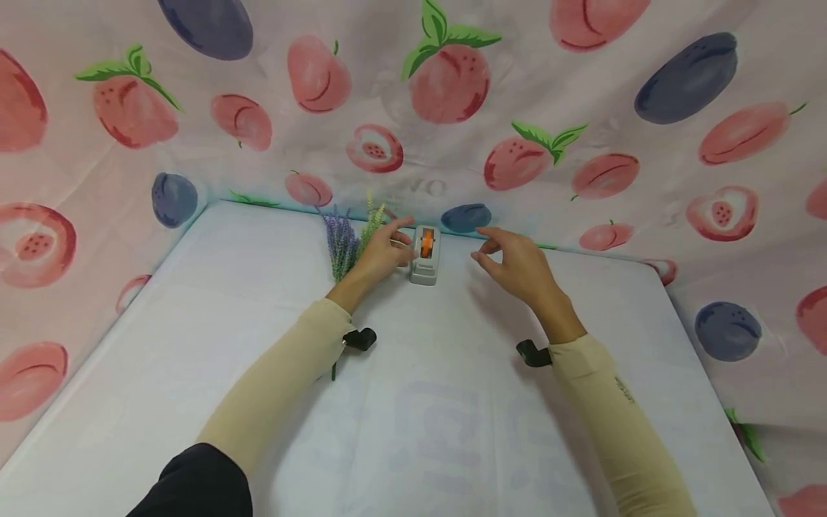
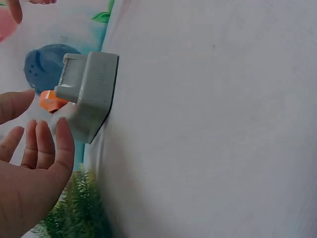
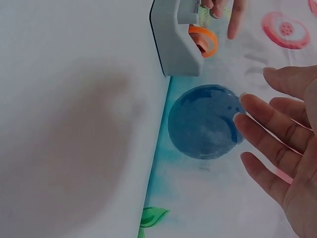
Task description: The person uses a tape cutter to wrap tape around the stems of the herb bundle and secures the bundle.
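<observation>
Tape dispenser (image 1: 424,273), head view: is standing upright on the white tabletop (image 1: 413,431) near its back edge, its orange core (image 1: 427,243) facing up; the flat base is probably keeping it steady without a grip.
Left hand (image 1: 383,256), head view: is hovering just beside the dispenser, fingers loosely bent and gripping nothing visible; whether a fingertip is touching the grey body, I cannot tell.
Right hand (image 1: 520,269), head view: is hanging on the dispenser's other side, apart from it, thumb and fingers separated and empty; the two hands seem to be flanking it so either could get at it.
Purple lavender spray (image 1: 340,240), head view: is lying beside the yellow-green sprig (image 1: 372,219), partly under the left arm, perhaps set to that side to leave the dispenser accessible.
Serrated edge (image 2: 63,73), left wrist view: is showing on the dispenser; the left thumb is standing well away from the fingers, leaving a moderately wide gap with nothing pinched.
Orange core, right wrist view: is sitting inside the dispenser, likely held by its side walls; the right fingers are spreading wide over the fruit-print backdrop (image 3: 208,193), holding nothing.
</observation>
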The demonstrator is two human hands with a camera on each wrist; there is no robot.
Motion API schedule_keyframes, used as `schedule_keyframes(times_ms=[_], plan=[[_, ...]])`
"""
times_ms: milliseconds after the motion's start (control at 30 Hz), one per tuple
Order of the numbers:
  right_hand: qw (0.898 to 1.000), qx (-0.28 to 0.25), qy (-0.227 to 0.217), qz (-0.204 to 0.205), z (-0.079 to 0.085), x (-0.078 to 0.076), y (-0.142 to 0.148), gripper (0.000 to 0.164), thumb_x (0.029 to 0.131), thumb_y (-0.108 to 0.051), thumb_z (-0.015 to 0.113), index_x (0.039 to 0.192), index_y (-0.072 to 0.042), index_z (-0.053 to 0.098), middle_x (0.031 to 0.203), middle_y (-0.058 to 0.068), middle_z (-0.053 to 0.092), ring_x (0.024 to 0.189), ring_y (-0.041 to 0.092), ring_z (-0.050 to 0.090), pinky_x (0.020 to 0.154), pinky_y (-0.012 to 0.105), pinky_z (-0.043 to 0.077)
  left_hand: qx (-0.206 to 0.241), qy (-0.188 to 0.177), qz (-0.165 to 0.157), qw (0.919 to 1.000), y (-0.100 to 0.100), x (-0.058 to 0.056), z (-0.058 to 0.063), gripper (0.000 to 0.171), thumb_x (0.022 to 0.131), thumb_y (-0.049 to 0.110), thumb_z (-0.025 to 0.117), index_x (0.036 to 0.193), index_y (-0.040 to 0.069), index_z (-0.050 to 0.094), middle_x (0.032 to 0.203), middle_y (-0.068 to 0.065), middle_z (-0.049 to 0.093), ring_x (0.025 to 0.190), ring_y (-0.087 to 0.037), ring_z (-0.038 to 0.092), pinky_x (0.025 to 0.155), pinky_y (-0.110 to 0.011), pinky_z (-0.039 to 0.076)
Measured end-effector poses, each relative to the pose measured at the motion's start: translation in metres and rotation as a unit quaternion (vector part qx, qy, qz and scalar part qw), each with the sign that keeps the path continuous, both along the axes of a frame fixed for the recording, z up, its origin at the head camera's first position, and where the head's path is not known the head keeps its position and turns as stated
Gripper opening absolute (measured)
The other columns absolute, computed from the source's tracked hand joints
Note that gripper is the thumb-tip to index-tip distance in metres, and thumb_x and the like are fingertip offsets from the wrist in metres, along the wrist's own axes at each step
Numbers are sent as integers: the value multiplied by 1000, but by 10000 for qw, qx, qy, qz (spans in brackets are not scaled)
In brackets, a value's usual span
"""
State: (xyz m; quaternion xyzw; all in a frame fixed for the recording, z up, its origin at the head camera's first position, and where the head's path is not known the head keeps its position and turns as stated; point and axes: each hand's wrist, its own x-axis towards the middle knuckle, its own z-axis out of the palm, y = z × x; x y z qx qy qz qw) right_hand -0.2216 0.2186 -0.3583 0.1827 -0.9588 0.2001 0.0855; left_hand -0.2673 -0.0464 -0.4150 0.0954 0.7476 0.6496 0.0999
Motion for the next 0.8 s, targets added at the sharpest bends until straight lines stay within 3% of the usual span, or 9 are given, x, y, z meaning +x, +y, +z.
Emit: schedule_keyframes(times_ms=[100, 300, 533, 800], plan=[[10000, 6, -58, 54, -1, -3, -2, 52, 97, -29, 71, 142, -8, 58, 110, 12, 75, 99, 30, 68, 86, 48, 55, 41, -105, -10, 9999, 3, -1, -5, 67, 93, -1, 68, 154, 14, 44, 118, -18, 54, 101, -30, 60, 89, -53, 54], [9998, -75, -79, 182, -4, -10, -8, 51, 95, -27, 74, 141, -10, 59, 107, 10, 75, 102, 28, 69, 90, 48, 54, -101, -256, 53, 9996, 8, -5, -14, 67, 92, 1, 70, 153, 19, 48, 116, -15, 54, 94, -26, 60, 81, -42, 55], [9995, -120, -152, 233, -9, -18, -14, 51, 95, -26, 74, 141, -9, 60, 106, 9, 75, 102, 26, 69, 93, 47, 53, 16, -576, 162, 9982, 11, -8, -18, 64, 93, -4, 68, 149, 23, 52, 104, -9, 54, 87, -25, 61, 76, -36, 55], [9985, -268, -349, 337, -16, -28, -18, 49, 96, -26, 73, 140, -8, 60, 103, 8, 75, 98, 25, 69, 92, 45, 54, -167, -547, 143, 9983, 14, -13, -20, 59, 93, -7, 67, 142, 26, 60, 96, -8, 51, 88, -25, 66, 69, -33, 54]])
